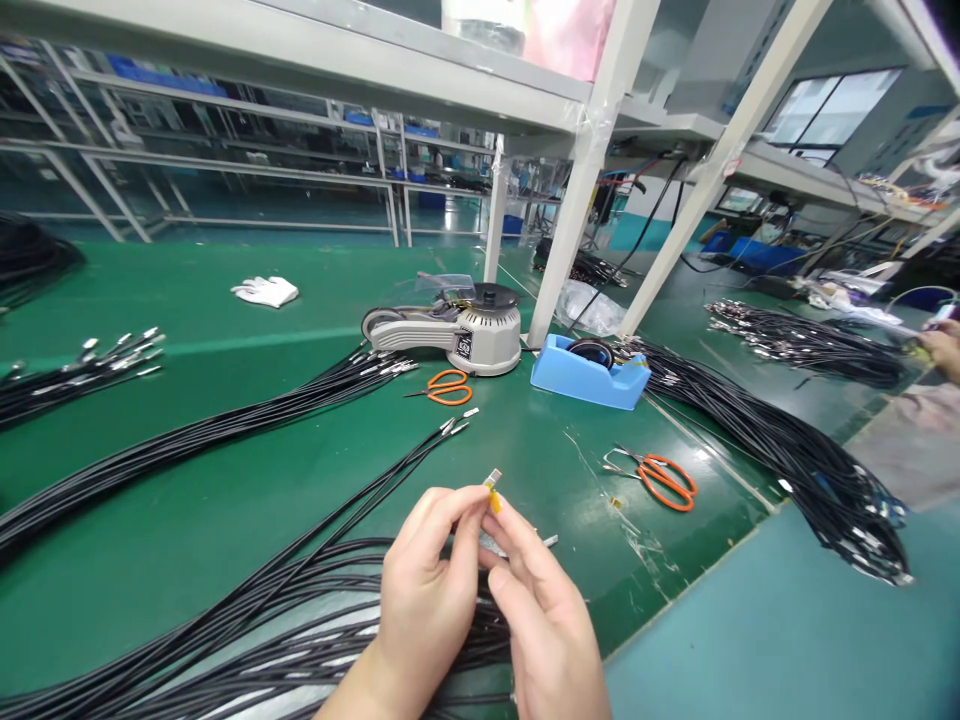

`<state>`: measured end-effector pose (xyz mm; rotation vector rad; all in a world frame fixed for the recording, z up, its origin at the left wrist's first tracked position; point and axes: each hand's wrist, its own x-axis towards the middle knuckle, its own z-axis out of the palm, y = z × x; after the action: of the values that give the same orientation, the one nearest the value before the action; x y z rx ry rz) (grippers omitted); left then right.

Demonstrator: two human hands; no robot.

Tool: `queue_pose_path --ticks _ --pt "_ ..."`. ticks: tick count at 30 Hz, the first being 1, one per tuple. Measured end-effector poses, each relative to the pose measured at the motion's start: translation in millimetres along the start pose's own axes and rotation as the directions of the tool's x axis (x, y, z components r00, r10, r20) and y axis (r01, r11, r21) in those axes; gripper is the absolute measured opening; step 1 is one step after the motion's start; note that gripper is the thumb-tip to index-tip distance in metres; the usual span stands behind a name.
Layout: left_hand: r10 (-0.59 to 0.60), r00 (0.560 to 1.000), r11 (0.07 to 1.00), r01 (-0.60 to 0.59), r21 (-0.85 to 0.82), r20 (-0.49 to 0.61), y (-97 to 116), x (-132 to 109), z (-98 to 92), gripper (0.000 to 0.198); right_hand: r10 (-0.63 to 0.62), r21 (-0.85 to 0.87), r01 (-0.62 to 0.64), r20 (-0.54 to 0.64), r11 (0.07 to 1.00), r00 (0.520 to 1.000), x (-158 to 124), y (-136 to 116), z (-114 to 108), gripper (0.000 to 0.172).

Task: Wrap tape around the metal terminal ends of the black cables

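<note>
In front of me, my left hand (427,580) pinches the end of a black cable just below its silver connector (493,478). A small piece of yellow tape (495,500) sits at the base of that connector. My right hand (551,620) closes around the same cable end from the right, its fingertips at the tape. The fingers hide most of the held cable. Beneath both hands lies a bundle of black cables (300,640). A few separate cables (390,470) with silver tips stretch out to the left of them.
Orange-handled scissors (667,482) lie to the right, and another orange-handled pair (448,387) lies farther back. Behind stand a grey tape dispenser (487,335) and a blue tape holder (589,375). More cable bundles (765,430) and a white glove (266,291) rest on the green table. A co-worker's hand (943,348) shows at far right.
</note>
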<state>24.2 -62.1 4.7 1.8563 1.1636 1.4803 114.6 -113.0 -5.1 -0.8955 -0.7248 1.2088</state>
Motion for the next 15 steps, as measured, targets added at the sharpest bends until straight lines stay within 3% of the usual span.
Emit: queue_pose_path --ticks 6,9,12,15 --pt "-0.022 1.000 1.000 0.022 0.017 0.010 1 0 1.2 0.020 -0.025 -0.074 0.028 0.032 0.997 0.999 0 3 -3 0.038" --pt "-0.112 0.994 0.993 0.112 0.039 0.003 1 0 1.8 0.020 -0.066 -0.208 0.078 0.062 0.975 0.996 0 5 -8 0.040" --pt "-0.154 0.988 0.986 0.153 0.066 0.023 2 -1 1.6 0.014 -0.184 -0.411 0.199 0.075 0.890 0.980 1 8 -13 0.041" --pt "-0.085 0.996 0.993 0.082 0.083 0.033 3 0 0.6 0.011 -0.255 -0.529 0.251 0.066 0.811 0.965 1 11 -17 0.046"
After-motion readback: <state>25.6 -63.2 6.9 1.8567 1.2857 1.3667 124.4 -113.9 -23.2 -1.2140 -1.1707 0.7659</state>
